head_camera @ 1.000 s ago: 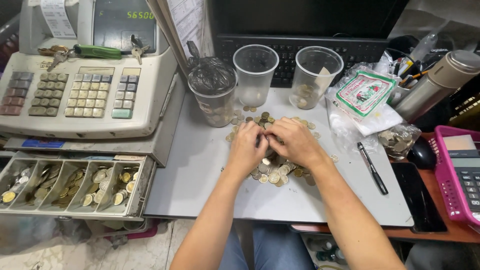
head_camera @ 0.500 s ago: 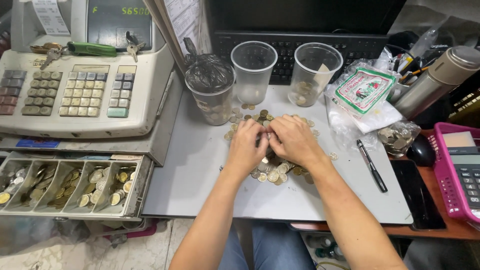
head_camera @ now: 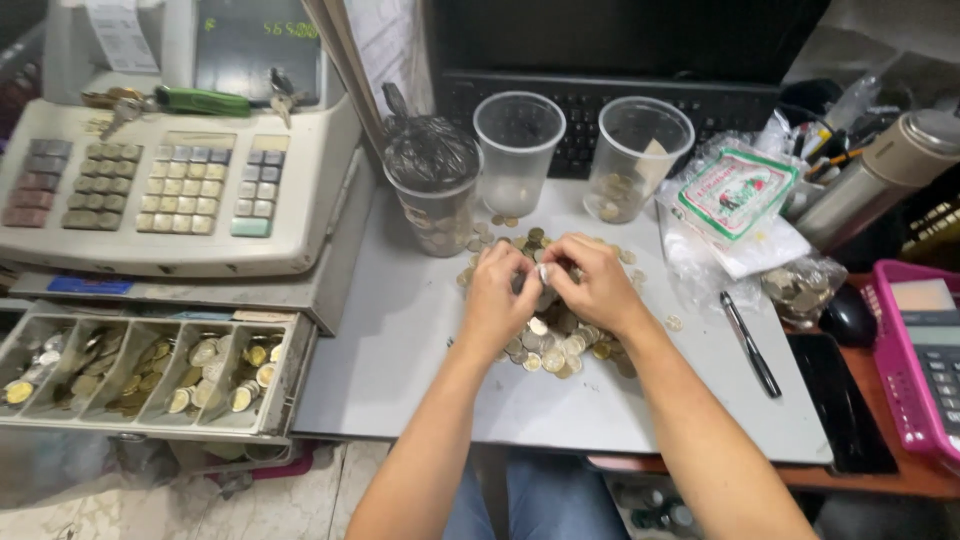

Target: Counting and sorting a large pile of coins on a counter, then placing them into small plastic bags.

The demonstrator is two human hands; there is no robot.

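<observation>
Grey sheet worktop (head_camera: 400,330), loose pile of mixed silver and brass-coloured coins (head_camera: 553,345) sitting mid-worktop, a bit toward the back edge. Both hands over the pile, touching each other: left hand (head_camera: 503,290) curled, fingertips pinched around what looks like a small stack of coins; right hand (head_camera: 597,283) also curled, fingers meeting the left at that stack. Can't tell how many coins are in the pinch, mostly hidden by the fingers. Step in hand, by my read: gathering and squaring up a stack out of the pile. Next move would call for a firm pinch so the stack doesn't fan out, then a lift clear of the loose coins without dragging any toward the front edge. Along the back edge: cup lined with a black bag (head_camera: 432,195) at the left, empty clear plastic cup (head_camera: 518,150) in the middle, clear cup with some coins (head_camera: 638,155) to its right. Cash register (head_camera: 170,170) off the left edge with its coin drawer (head_camera: 140,370) pulled open, compartments part filled. Black pen (head_camera: 751,343) lies near the right edge, well apart from the pile; pink calculator (head_camera: 925,350) further right, off the sheet.
</observation>
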